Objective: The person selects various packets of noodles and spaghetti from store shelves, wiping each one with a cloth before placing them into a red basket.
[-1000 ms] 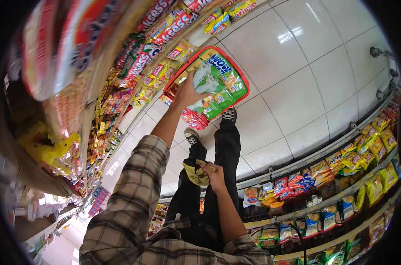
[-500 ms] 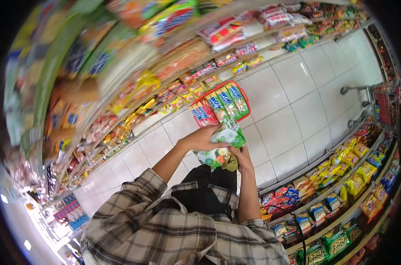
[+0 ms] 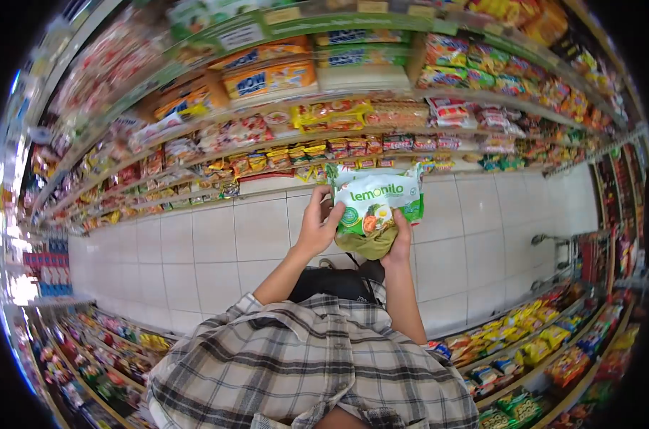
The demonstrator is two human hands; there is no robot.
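A white and green Lemonilo instant noodle pack [image 3: 379, 191] is held up in front of my torso, its printed front facing me. My left hand [image 3: 319, 223] grips its left edge, thumb over the front and fingers behind. On the lower right side, my right hand [image 3: 398, 242] is closed around the pack, the thumb resting near the egg picture. An olive-green, crumpled piece [image 3: 371, 246] hangs below the pack, against my right hand.
Shelves of instant noodles run along the far side, with orange Wow packs [image 3: 269, 77] and a green price rail [image 3: 299, 27]. White floor tiles [image 3: 260, 224] lie below. Snack shelves [image 3: 546, 339] curve behind me on the right. A metal cart [image 3: 582, 250] stands at right.
The noodle pack has been raised and turned so its front faces me. My view has swung round to face the shelves; the red basket of Wow packs is now hidden.
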